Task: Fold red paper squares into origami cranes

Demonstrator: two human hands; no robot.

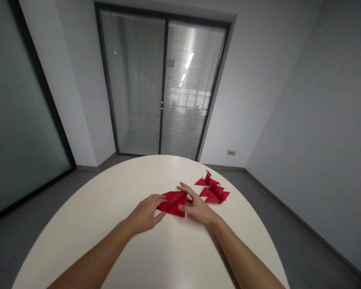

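1. The paper, red and creased, lies between the two hands, at about the middle of the table.
2. The left hand holds the paper's left end: its fingers rest on top and its thumb meets the near edge.
3. The right hand holds the paper's right end, with the thumb on the upper face and the forefinger stretched to the far corner; its other fingers are partly hidden.
4. Just beyond the right hand, on the right part of the table, sit red folded cranes, crowded together so that their parts overlap; at least two show.
5. The table is white, with a rounded far edge.
6. Beyond it stands a dark-framed glass panel with blinds, lights gleaming in its right half.
7. A socket sits low on the pale wall, right of the panel.
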